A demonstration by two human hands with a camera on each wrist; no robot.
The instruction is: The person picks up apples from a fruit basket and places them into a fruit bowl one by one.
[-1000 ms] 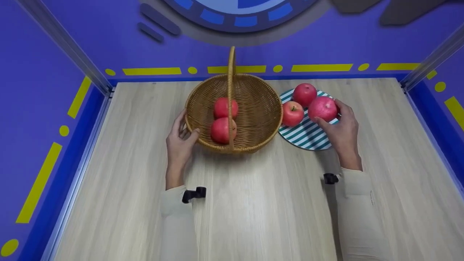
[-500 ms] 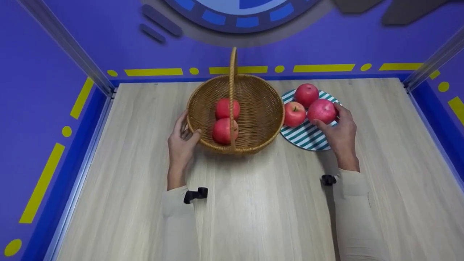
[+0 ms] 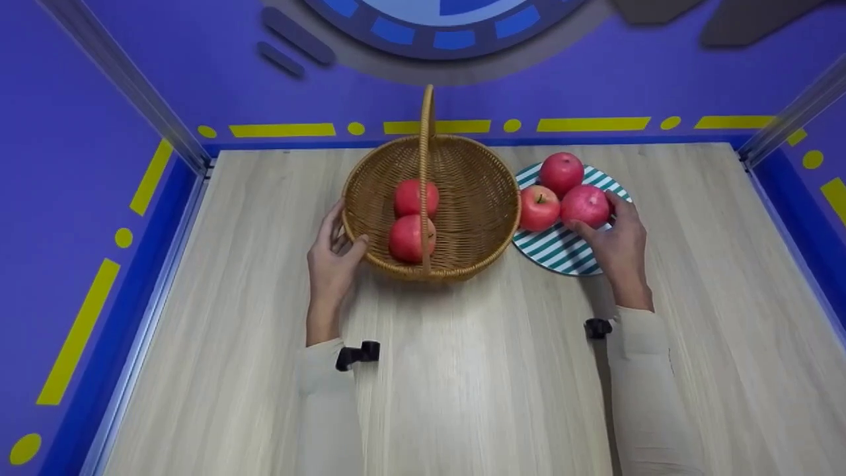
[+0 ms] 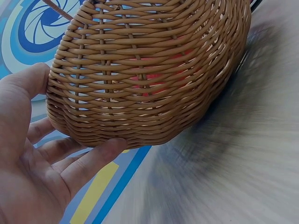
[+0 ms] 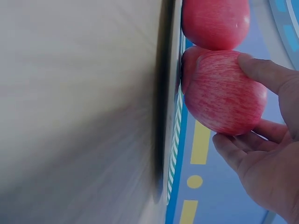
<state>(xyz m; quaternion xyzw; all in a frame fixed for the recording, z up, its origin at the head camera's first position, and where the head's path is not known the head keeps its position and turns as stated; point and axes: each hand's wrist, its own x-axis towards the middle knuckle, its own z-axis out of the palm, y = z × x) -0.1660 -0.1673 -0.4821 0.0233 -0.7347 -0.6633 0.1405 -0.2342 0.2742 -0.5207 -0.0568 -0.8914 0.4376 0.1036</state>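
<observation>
In the head view, a brown wicker basket (image 3: 476, 218) with a tall handle stands at the table's middle back. Two red apples lie inside, a nearer apple (image 3: 404, 239) and a farther apple (image 3: 406, 197). My left hand (image 3: 332, 268) holds the basket's left side, thumb near the rim; the left wrist view has its fingers (image 4: 88, 165) against the weave. On the right, my right hand (image 3: 620, 248) grips a red apple (image 5: 226, 93) between thumb and fingers, over a striped plate (image 3: 562, 254). Two other apples, a left apple (image 3: 538, 209) and a back apple (image 3: 562, 173), sit on that plate.
The pale wooden table (image 3: 462, 383) is bounded by a blue back wall (image 3: 264, 92) and side walls with yellow marks. Basket and plate stand close together. The basket's handle (image 3: 426, 158) arches above its opening.
My right hand and its apple have moved slightly left and appear lower over the plate. My left hand keeps its place on the basket. The head view has shifted a little.
</observation>
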